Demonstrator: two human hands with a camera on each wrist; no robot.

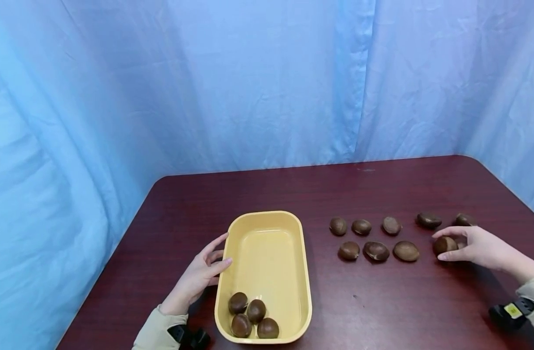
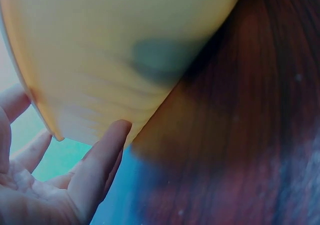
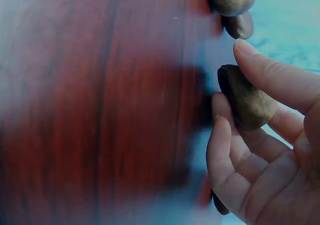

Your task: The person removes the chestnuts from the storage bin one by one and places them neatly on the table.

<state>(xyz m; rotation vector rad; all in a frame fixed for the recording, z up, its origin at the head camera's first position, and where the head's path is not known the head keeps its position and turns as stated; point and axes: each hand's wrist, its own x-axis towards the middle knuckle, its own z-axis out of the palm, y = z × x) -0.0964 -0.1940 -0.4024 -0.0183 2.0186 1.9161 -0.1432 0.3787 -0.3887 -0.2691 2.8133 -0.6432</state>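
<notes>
One brown nut, partly covered, sits pinched in the right hand; well apart, the left hand grips the side of the yellow tray; a farther nut is partly hidden by the right hand; the dark patch at left wrist is blurred.

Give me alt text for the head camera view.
A person's right hand pinches a brown nut near two rows of similar nuts on a dark red table. The left hand touches the rim of a yellow tray holding four more nuts.
</notes>
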